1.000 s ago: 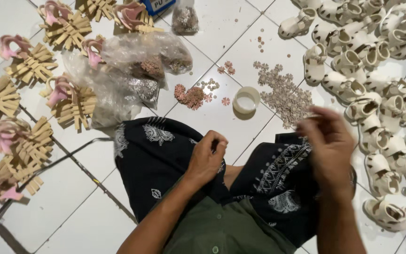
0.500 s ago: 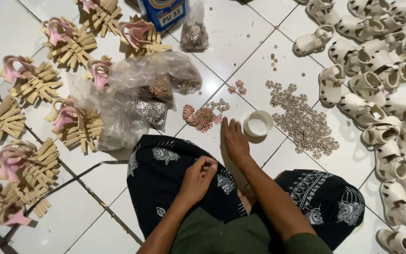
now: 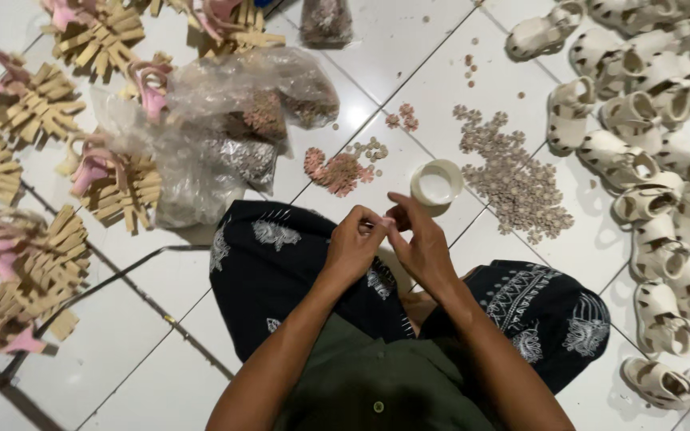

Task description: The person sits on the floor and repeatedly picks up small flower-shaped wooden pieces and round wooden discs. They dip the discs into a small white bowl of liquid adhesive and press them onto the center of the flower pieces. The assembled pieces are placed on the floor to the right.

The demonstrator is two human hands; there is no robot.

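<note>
**Fingertips pinching a tiny piece over the lap**

Both hands are meeting above the black patterned cloth (image 3: 281, 271): left hand (image 3: 353, 247) and right hand (image 3: 421, 243) are pinching something too small to identify. Just beyond, a small white cup (image 3: 436, 185) is sitting on the tiled floor (image 3: 409, 64) between pinkish beads (image 3: 335, 172) and brownish beads (image 3: 513, 179).

Our left hand (image 3: 354, 243) and right hand (image 3: 418, 239) meet fingertip to fingertip over our lap, and just beyond them sits the small white cup (image 3: 436, 183), with little room between. To its right the spread of tan flower pieces (image 3: 513, 172) covers the tile, and past that the rows of cream sandals (image 3: 656, 152) wall off the whole right side. To the cup's left lies the pink pile (image 3: 335, 171), then the clear plastic bags (image 3: 233, 120). Bare white floor (image 3: 417, 56) opens straight ahead beyond the cup, and more at our lower left, crossed by a dark cable (image 3: 121, 275). Pink-strapped soles (image 3: 25, 191) crowd the far left.
</note>
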